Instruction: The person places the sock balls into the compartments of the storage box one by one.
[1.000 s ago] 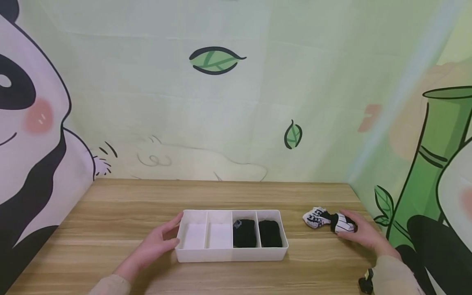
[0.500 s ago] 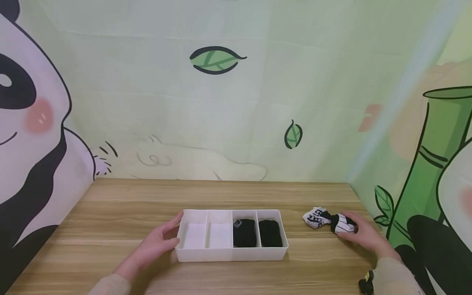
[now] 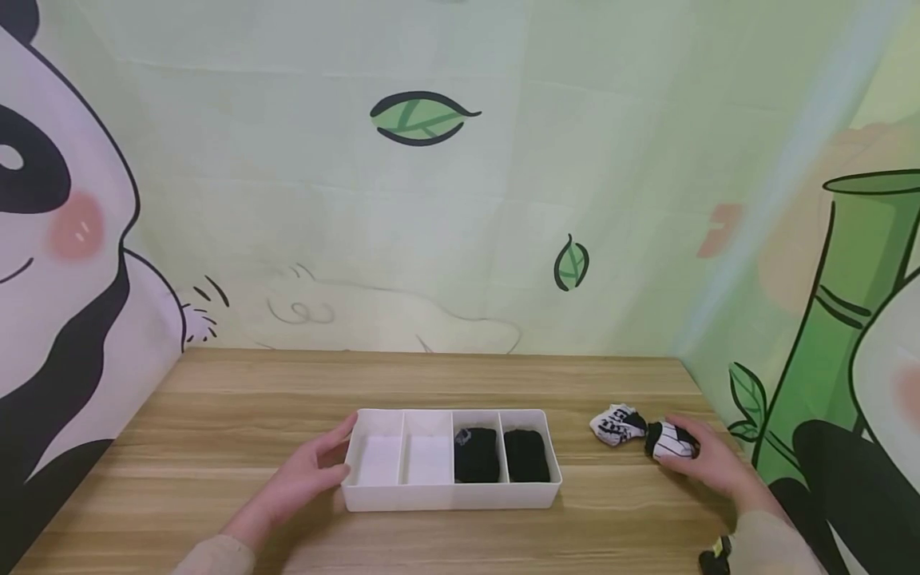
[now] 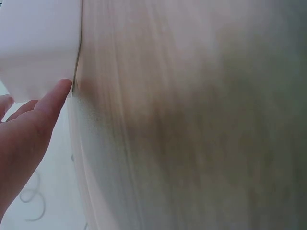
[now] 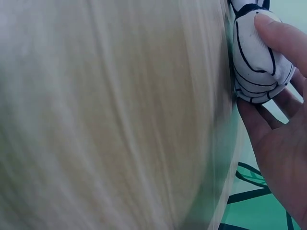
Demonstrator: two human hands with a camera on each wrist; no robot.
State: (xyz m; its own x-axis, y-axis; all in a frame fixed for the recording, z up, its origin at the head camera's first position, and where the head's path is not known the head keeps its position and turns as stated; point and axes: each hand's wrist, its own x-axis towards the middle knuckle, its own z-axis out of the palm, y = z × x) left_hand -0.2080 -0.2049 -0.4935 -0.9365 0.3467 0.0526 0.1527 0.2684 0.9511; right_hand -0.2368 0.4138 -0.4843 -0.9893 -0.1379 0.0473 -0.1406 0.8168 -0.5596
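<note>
A striped sock roll (image 3: 673, 441) (white, dark-lined) is pinched in the right hand's (image 3: 707, 459) grip at the worktop's (image 3: 237, 399) 4 o'clock; the white divided tray's (image 3: 451, 499) 9 o'clock end is touched by the left hand (image 3: 302, 477), fingers straight.

Two black sock rolls (image 3: 501, 454) fill compartments; panda backdrop (image 3: 57, 239) rises behind the table (image 3: 431, 375).

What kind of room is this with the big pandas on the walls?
Probably a small sorting corner, maybe a child's play area. Cartoon panda and bamboo wall cloth surrounds a light wooden table holding a white plastic four-compartment tray with rolled black socks.
</note>
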